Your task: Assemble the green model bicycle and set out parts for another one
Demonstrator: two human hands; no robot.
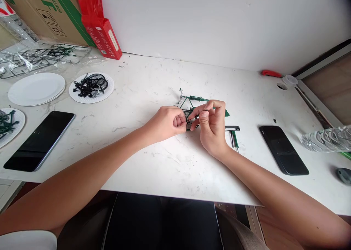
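While both hands pinch at the small green bicycle model (pixel 196 103) mid-bench, left hand (pixel 167 122) fingers and right hand (pixel 211 127) fingers press together on its wheel; fitting seems underway, needing fine alignment.

1. Single view: head-worn camera, above the near edge of the white marble-patterned table (pixel 153 169).
2. Faces forward and down, toward the white back wall (pixel 219 23).
3. Range close: forearms fill the lower frame.
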